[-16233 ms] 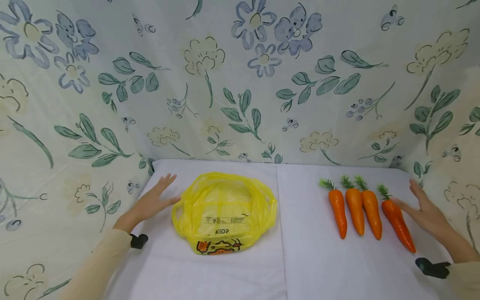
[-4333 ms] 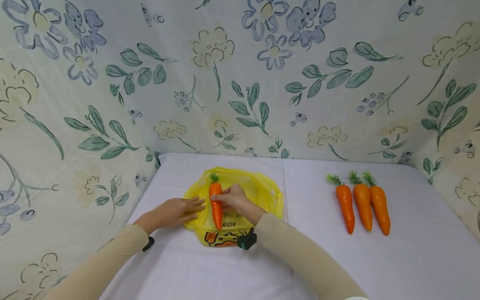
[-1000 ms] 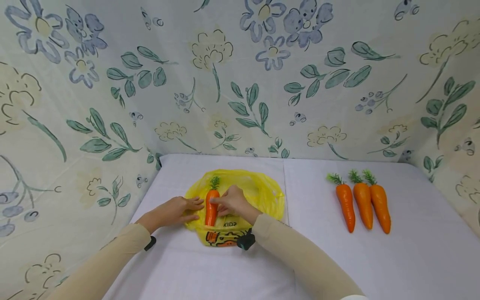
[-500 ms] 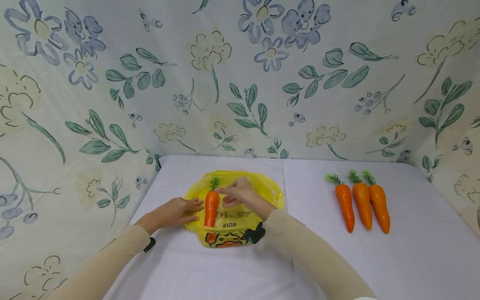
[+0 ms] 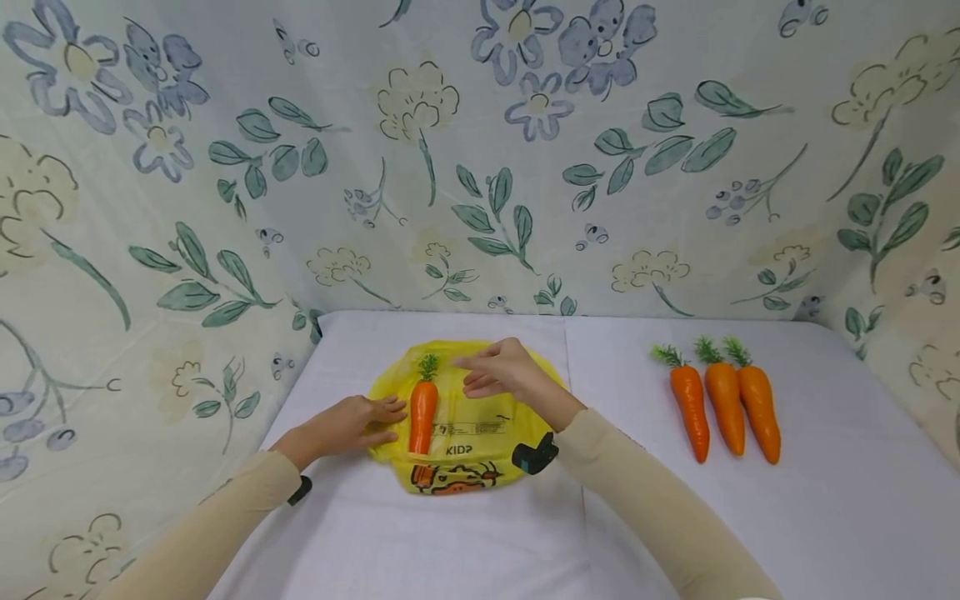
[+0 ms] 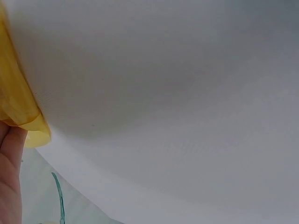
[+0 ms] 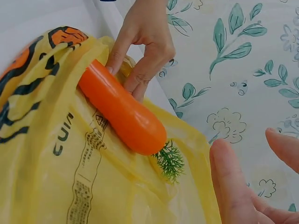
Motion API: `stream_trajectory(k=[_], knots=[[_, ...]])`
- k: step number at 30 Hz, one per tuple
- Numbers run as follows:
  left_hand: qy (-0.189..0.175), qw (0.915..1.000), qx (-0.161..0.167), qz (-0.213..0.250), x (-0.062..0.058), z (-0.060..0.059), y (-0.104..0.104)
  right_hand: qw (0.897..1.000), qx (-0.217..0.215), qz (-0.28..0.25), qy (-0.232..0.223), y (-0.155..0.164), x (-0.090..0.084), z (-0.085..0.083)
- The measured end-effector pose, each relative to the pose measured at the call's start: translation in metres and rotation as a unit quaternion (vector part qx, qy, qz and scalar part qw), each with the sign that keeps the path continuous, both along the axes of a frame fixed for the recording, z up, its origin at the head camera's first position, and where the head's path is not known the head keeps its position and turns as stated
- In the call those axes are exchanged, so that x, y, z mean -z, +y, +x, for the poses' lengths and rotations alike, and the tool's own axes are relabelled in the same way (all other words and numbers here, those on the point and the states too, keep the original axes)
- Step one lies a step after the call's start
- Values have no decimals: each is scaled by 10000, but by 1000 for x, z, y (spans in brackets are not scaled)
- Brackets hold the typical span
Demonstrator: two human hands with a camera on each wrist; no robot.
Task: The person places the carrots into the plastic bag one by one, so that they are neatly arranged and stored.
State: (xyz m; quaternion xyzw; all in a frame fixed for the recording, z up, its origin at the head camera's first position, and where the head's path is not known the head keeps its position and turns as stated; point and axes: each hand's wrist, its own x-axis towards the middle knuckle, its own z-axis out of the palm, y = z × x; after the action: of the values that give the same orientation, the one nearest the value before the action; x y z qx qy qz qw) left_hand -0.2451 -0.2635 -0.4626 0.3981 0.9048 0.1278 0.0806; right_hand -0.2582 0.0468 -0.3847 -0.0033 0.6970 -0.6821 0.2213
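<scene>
A yellow plastic bag [image 5: 480, 433] lies flat with its mouth toward the far side. One orange toy carrot [image 5: 422, 412] lies on its left part, the narrow end tucked under the front layer of film and the green top [image 7: 169, 161] exposed. My left hand [image 5: 345, 429] rests against the bag's left edge, thumb and fingers spread apart. Film covers some of its fingertips in the left wrist view, where the fingers [image 6: 11, 161] show only at the border. My right hand [image 5: 510, 377] hovers over the bag's right half, holding nothing, its thumb and forefinger apart in the right wrist view.
Three more carrots [image 5: 725, 408] lie side by side on the right of the white-covered table [image 5: 637, 517], green tops pointing away. Floral cloth [image 5: 480, 208] hangs behind the table and along its sides.
Earlier a fourth carrot lay at the right; my right hand brought it to the bag and slid its tip under the film. It has since let go and moved right. My left hand stays put.
</scene>
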Motion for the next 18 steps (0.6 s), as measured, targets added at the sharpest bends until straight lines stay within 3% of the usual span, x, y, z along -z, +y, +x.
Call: stream_trajectory(k=[18], knots=[[-65, 10000, -69, -7, 0, 1, 1, 9992, 351, 169, -4, 51, -18, -13]])
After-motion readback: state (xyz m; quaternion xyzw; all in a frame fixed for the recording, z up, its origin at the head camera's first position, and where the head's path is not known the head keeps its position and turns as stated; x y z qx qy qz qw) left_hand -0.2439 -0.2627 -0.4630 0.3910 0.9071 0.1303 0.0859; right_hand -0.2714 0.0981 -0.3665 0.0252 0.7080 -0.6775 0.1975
